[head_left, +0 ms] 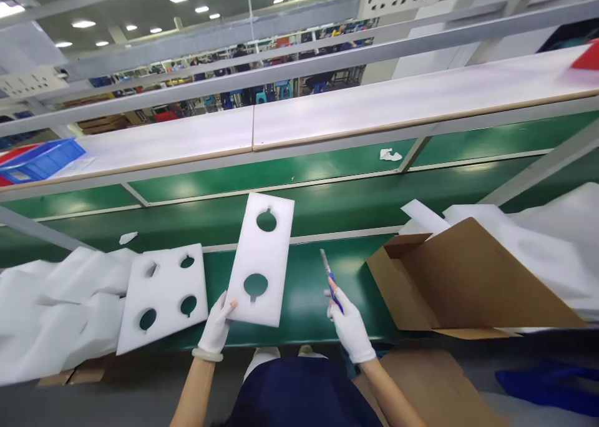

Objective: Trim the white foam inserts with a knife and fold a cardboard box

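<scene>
One head-worn camera looks forward and down from above the person's dark blue top (299, 396), close over the white-gloved left hand (215, 327) and white-gloved right hand (350, 330), across a green conveyor belt (304, 208).

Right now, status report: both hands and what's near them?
Left hand holding foam sheet by its lower edge; right hand holding scissors; cardboard box to the right.

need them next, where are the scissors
In the head view, the blue-handled scissors are in the gloved right hand, over the green conveyor belt, between the white foam sheet and the cardboard box.
</scene>
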`<action>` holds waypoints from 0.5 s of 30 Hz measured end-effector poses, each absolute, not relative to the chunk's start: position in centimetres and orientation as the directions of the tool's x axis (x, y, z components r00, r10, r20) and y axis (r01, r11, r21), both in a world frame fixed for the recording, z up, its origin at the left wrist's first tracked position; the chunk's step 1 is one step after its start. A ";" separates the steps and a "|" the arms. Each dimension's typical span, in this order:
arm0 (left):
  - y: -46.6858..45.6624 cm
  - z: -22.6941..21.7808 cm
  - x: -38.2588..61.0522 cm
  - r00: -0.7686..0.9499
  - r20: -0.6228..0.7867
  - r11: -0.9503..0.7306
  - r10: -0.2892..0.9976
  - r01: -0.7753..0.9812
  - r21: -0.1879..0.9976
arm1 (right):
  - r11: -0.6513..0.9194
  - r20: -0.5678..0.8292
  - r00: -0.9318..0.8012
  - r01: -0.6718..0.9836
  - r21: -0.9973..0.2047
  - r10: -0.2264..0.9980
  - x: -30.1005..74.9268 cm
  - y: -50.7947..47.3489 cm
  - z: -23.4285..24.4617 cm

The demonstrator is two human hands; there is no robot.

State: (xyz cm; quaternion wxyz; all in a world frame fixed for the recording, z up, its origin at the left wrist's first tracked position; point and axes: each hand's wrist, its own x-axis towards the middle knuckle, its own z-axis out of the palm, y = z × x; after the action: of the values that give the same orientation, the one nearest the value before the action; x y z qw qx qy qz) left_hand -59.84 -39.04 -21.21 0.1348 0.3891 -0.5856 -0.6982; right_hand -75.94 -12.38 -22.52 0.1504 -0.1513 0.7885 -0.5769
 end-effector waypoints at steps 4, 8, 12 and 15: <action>-36.5 -22.6 -60.6 -0.691 -0.459 -0.441 -0.558 -0.222 0.870 | 0.247 -0.103 -0.923 0.008 -0.969 -0.371 -76.7 -12.1 -21.3; -33.2 -25.3 -64.3 -0.714 -0.530 -0.408 -0.458 -0.360 0.839 | 0.290 -0.072 -0.908 -0.056 -0.955 -0.412 -75.8 -12.0 -19.0; -29.7 -26.2 -69.0 -0.855 -0.447 -0.215 -0.263 -0.400 0.891 | 0.393 0.045 -0.965 -0.147 -0.908 -0.258 -77.5 -7.5 -15.0; -27.8 -26.5 -70.3 -0.869 -0.451 -0.203 -0.202 -0.413 0.888 | 0.566 0.272 -0.959 -0.268 -0.780 -0.080 -80.1 0.3 -10.5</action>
State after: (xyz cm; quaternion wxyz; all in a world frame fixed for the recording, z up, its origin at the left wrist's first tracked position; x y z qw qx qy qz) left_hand -70.32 -27.80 -26.48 -0.0719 0.2452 -0.6270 -0.7359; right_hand -80.07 0.28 -10.53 -0.1034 -0.0990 0.8787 -0.4554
